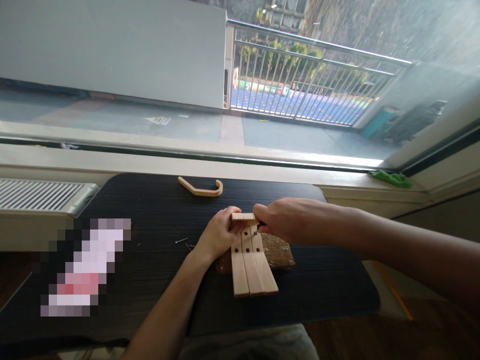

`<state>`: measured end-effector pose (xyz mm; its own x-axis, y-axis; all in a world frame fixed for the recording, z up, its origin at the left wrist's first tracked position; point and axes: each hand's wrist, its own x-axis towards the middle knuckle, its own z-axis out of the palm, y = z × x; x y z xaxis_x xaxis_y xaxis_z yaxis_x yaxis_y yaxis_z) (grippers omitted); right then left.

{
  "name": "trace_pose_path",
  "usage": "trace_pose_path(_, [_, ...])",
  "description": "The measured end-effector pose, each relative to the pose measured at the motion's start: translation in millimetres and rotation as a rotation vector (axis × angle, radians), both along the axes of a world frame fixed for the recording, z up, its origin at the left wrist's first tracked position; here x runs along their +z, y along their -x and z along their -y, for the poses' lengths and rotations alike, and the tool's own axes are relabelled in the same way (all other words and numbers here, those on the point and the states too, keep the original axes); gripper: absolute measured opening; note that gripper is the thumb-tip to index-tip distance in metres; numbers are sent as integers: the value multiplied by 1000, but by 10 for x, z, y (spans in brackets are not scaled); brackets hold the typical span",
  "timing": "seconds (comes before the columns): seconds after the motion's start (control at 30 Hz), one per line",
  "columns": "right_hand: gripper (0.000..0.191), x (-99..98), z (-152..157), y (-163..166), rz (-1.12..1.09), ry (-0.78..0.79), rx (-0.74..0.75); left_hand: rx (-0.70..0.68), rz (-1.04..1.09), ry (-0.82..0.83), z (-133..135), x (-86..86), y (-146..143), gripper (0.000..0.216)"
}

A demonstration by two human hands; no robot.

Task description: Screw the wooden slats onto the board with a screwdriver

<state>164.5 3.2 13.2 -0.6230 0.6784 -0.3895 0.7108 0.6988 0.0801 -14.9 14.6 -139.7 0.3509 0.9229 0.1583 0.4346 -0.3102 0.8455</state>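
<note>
Through the head camera, I see a slatted wooden piece (pixel 249 267) lying partly over a brown wrapped pad (pixel 279 250) on the black counter (pixel 157 210). My left grip (pixel 218 231) is clamped on its far left edge. My right grip (pixel 275 217), just beside its far right side, pinches a small dark tool (pixel 261 227), mostly hidden, pointing at a hole. Beyond lies a hooked wooden strip (pixel 200 192).
</note>
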Motion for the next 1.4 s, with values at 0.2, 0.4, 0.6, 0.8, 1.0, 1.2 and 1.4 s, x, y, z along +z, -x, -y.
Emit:
trace_pose_path(0.2, [13, 7, 23, 47, 137, -75, 92, 6, -7, 7, 2, 16, -7, 19])
trace_pose_path(0.4, [23, 30, 22, 2, 157, -135, 136, 2, 2, -9, -9, 5, -13, 19])
trace_pose_path(0.6, [20, 48, 4, 3, 111, -114, 131, -12, 25, -4, -8, -20, -5, 19])
trace_pose_path(0.8, [22, 68, -5, 44, 114, -32, 85, -8, 24, 5, -5, -8, -5, 21])
trace_pose_path(1.0, [22, 123, 10, 35, 135, 27, 70, -5, 13, -10, 0, 6, -8, 18])
trace_pose_path(1.2, [17, 109, -39, 38, 123, -20, 60, -8, 7, -6, -1, 10, -5, 16])
trace_pose_path(1.4, [16, 80, -65, 61, 149, -98, 151, 10, -6, -14, -9, 1, -8, 18])
